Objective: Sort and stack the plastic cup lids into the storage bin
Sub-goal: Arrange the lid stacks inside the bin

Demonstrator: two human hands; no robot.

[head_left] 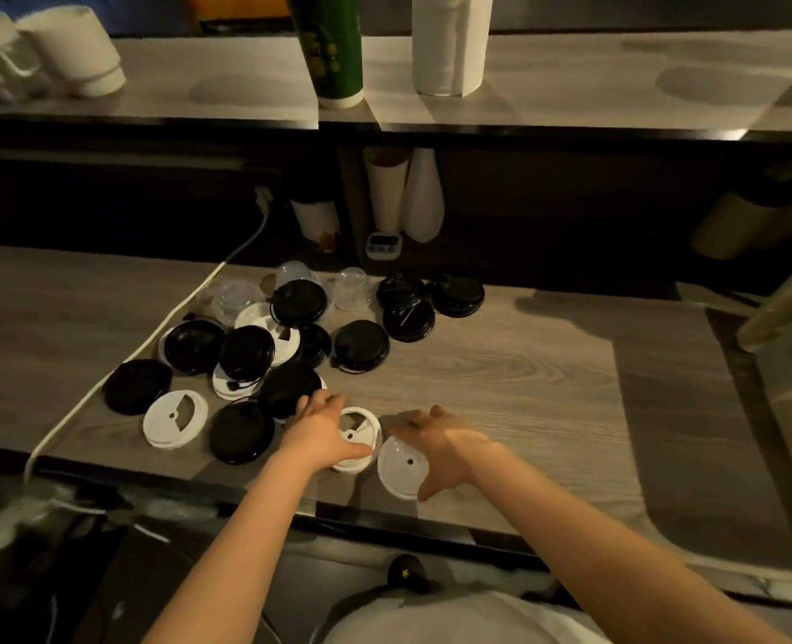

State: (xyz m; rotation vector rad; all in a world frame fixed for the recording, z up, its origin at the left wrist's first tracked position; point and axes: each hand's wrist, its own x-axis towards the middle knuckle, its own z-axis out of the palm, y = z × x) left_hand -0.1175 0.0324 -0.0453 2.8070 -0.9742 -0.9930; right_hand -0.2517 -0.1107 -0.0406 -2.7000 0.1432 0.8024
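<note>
With my left hand [322, 429] spread open over one white lid [356, 440] and my right hand [435, 441] open on another [401, 464] at the bench [501, 364] edge, pinching each rim seemed best before nesting them.

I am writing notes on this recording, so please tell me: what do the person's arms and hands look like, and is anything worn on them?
Both forearms are bare up to the frame's lower edge: no sleeves show. The left hand and the right hand wear no gloves, and I see no watch, bracelet or ring, though the dim light could hide a small one. A white garment covers the torso below.
</note>
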